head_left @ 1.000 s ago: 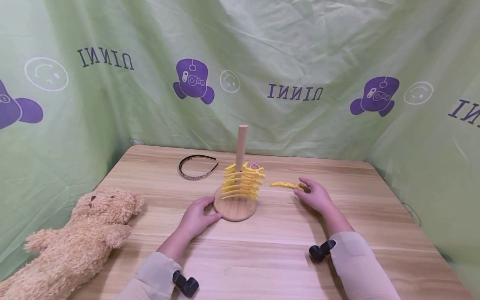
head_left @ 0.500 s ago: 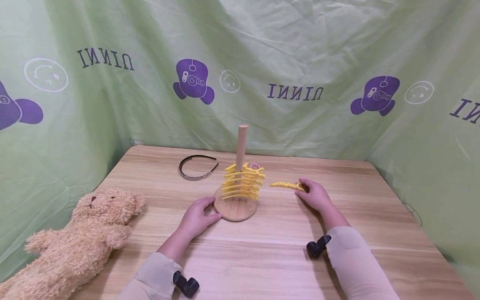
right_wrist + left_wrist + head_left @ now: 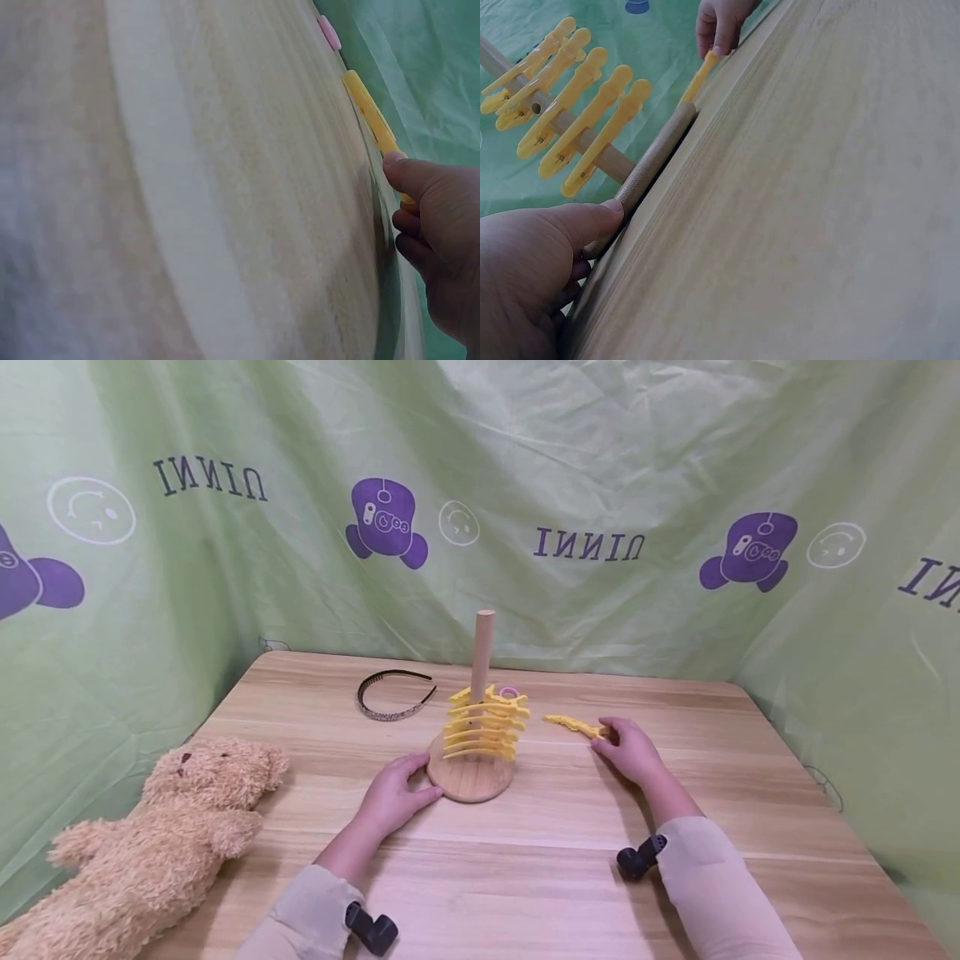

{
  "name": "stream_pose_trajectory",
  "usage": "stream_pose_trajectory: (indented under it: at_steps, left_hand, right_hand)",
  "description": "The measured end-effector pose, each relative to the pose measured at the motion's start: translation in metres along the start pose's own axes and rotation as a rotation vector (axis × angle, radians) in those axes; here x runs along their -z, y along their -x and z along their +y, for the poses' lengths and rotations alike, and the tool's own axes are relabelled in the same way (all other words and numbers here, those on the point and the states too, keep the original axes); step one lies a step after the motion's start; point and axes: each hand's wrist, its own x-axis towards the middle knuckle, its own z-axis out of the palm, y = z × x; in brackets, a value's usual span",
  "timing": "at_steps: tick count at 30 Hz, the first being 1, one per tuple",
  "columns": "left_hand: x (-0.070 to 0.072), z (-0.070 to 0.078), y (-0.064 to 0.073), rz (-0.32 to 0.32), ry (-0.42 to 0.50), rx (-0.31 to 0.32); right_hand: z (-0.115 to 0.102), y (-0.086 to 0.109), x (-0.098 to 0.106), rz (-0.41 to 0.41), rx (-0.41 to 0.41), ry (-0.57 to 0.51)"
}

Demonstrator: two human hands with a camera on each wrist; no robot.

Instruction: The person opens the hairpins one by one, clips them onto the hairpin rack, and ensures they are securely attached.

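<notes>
In the head view a wooden stand (image 3: 474, 783) with an upright post holds several yellow hair clips (image 3: 486, 747), clipped one above another on the post. My left hand (image 3: 392, 795) grips the left edge of its round base, thumb near the front. The left wrist view has the thumb (image 3: 592, 221) against the base's rim, with the other fingers partly hidden behind it. To the right of the stand, my right hand (image 3: 633, 756) pinches a yellow alligator hair clip (image 3: 572, 724) by one end. Its free end points left, toward the stand. The right wrist view shows that clip (image 3: 371, 112) low over the table.
A dark headband (image 3: 386, 717) with a glittering band lies behind and left of the stand. Behind the post is a small pink ring (image 3: 510, 692). A plush bear (image 3: 172, 827) lies along the left side. Green printed curtains (image 3: 480, 577) surround the wooden table (image 3: 525, 893).
The clip in my right hand has tilted, its free end now farther back and higher in the head view. My right forearm shifted slightly. My left hand and the stand have stayed put.
</notes>
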Motion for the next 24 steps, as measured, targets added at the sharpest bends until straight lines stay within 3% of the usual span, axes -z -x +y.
stream_pose_trajectory:
  at_steps: [9,15,24]
  left_hand:
    - [0.001,0.0,-0.001,0.003,0.006,-0.004]
    - [0.001,0.0,-0.001,0.008,0.01,-0.007]
    - [0.001,0.0,-0.001,0.005,0.007,-0.004]
  right_hand:
    - [-0.012,0.008,0.013,0.043,0.061,-0.081]
    - [-0.035,0.015,0.027,0.048,0.109,-0.159]
    - [-0.074,0.029,0.05,0.086,0.261,-0.201]
